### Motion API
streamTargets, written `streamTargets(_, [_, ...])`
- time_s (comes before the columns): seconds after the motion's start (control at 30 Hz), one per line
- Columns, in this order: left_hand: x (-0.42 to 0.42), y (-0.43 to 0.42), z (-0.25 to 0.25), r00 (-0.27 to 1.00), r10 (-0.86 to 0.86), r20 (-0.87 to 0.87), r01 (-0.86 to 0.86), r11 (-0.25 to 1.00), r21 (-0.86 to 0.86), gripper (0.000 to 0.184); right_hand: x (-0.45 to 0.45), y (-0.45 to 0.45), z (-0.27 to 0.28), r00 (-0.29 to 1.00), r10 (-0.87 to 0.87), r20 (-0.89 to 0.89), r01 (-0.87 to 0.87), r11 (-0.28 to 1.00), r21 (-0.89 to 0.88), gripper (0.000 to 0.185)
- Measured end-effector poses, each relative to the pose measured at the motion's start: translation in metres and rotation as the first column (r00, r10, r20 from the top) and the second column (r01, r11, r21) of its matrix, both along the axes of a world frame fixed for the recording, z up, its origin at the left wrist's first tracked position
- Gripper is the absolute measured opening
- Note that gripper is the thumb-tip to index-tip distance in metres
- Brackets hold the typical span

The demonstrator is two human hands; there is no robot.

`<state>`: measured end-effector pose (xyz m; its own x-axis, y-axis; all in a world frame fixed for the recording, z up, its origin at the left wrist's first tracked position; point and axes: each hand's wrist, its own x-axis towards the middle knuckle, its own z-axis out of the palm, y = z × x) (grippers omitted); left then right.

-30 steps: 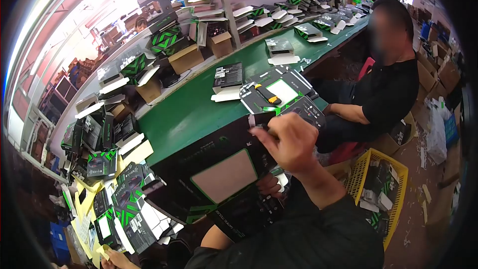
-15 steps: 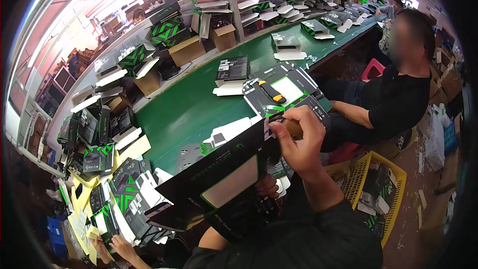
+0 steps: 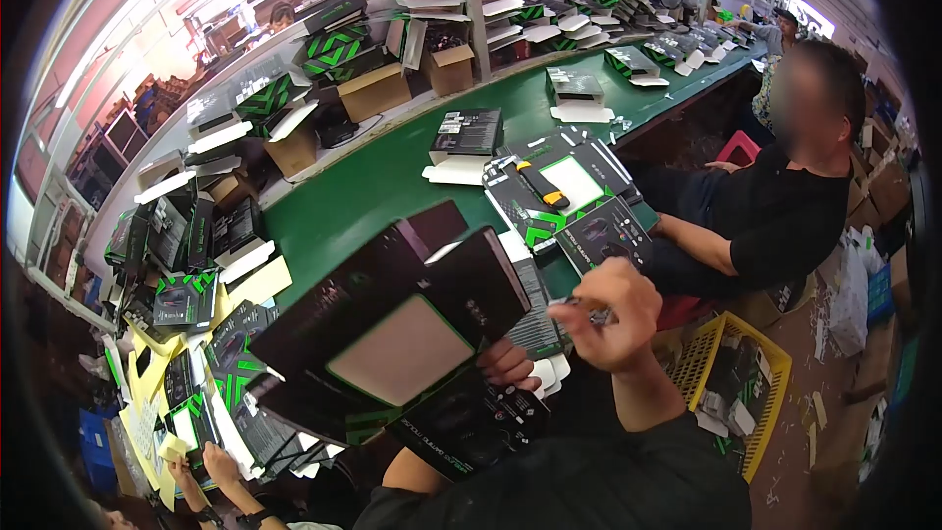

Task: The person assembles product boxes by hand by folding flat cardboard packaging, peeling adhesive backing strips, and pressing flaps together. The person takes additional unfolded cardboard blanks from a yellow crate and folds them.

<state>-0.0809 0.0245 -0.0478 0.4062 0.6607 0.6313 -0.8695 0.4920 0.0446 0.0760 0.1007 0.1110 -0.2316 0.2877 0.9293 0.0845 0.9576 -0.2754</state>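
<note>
A large black unfolded carton (image 3: pixel 334 334) with green print and a pale window panel is tilted up in front of my body. My left hand (image 3: pixel 508 365) grips its right side, fingers wrapped over the edge. To the right of the carton, apart from it, my right hand (image 3: pixel 610 314) is raised with thumb and fingers pinched; a small bit shows at the fingertips, too small to name. A yellow-and-black cutter (image 3: pixel 543 185) lies on a stack of flat black-green cartons (image 3: pixel 599 159) on the green table (image 3: pixel 339 206).
A co-worker in black (image 3: pixel 785 196) sits at right, by a yellow basket (image 3: pixel 716 353) of boxes. At lower left, another person's hands (image 3: pixel 211 469) are at yellow sheets (image 3: pixel 147 432). Folded boxes (image 3: pixel 466 134) stand along the table; brown cartons (image 3: pixel 375 91) line the shelf behind.
My right hand has come away from the carton's upper corner and moved slightly down. The carton has swung and opened out, with its flaps now spread. The view has shifted a little.
</note>
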Motion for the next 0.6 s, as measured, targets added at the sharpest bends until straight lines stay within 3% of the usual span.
streamTargets(0.07, [-0.001, -0.012, 0.011, 0.999, 0.035, -0.012, -0.036, 0.99, -0.134, 0.029, -0.001, 0.0, -0.003, 1.0, -0.005, 0.004, 0.006, 0.994, -0.113, 0.025])
streamTargets(0.17, [-0.001, -0.018, 0.03, 0.991, 0.037, -0.132, -0.064, 0.978, -0.2, 0.031, -0.008, 0.003, 0.002, 1.0, -0.01, 0.009, 0.011, 0.984, -0.18, 0.018])
streamTargets(0.27, [0.005, -0.011, 0.028, 0.993, 0.01, -0.116, -0.023, 0.994, -0.103, 0.031, -0.009, 0.005, -0.002, 0.999, -0.02, 0.026, 0.025, 0.981, -0.191, 0.017])
streamTargets(0.47, [0.007, -0.017, 0.029, 0.993, 0.02, -0.118, -0.039, 0.987, -0.158, 0.033, -0.011, 0.009, -0.009, 0.998, -0.06, 0.033, 0.065, 0.974, -0.218, 0.015])
streamTargets(0.57, [0.001, -0.032, 0.044, 0.944, 0.051, -0.325, -0.167, 0.925, -0.341, 0.033, -0.009, 0.01, -0.01, 0.996, -0.076, 0.05, 0.085, 0.971, -0.226, 0.015])
streamTargets(0.6, [0.001, -0.032, 0.046, 0.946, 0.043, -0.321, -0.159, 0.925, -0.345, 0.033, -0.008, 0.01, -0.01, 0.995, -0.077, 0.061, 0.089, 0.969, -0.23, 0.015])
